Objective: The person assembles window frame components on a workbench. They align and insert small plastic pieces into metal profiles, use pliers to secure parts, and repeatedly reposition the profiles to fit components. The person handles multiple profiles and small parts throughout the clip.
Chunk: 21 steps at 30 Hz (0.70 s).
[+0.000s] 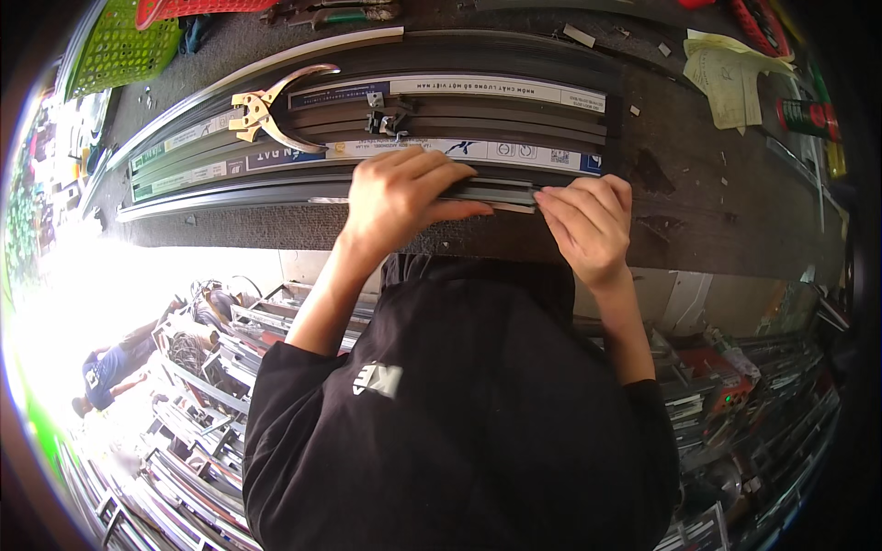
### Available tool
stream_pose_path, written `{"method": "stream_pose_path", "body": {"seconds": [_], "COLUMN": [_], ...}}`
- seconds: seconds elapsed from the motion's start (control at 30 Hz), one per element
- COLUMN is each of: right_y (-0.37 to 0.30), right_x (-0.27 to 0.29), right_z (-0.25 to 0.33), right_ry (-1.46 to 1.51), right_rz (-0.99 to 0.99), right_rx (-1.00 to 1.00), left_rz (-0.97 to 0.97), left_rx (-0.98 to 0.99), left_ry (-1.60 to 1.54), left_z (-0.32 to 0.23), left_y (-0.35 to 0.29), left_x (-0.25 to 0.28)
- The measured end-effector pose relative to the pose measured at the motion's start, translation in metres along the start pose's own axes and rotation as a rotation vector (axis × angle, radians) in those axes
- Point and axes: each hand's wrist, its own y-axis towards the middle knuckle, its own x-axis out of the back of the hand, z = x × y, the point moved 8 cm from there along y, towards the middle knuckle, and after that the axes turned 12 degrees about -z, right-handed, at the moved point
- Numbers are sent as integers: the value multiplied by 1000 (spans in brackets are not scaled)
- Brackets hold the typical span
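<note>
A long, narrow dark metal profile (510, 195) with a shiny lower edge lies along the near side of the workbench. My left hand (400, 197) is closed over it from above, thumb stretched along the near side. At the profile's right end, the fingers of my right hand (593, 225) are pinched together around a small dark bit that I cannot make out. Behind my left hand, several small black and metal fittings (390, 119) sit on a bundle of labelled profiles (514, 119). Pliers with a yellow head (257, 115) and spread curved handles rest on the bundle to their left.
At the far left stand a green basket (124, 60) and a red basket (202, 7). Creased paper (735, 83) and a dark green and red can (808, 119) are on the right. Metal stock (202, 441) fills the floor behind me; another person (115, 367) bends there.
</note>
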Motion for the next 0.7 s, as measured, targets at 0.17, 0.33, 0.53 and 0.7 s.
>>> {"method": "stream_pose_path", "body": {"seconds": [0.17,0.33,0.53,0.7], "right_y": [22,-15,-89,-91], "right_x": [18,-3,-65,-79], "right_z": [-2,13,36,33], "right_ry": [86,388,1032,1175], "right_rz": [139,487,564,280], "right_rx": [-239,-880,-1697,-1786], "left_rz": [4,-71,-225,-171], "left_rx": [43,0,70,1053], "left_ry": [-19,20,175,1124], "left_z": [-7,-25,34,281], "left_y": [-4,-26,-77,-159], "left_x": [3,10,44,228]}}
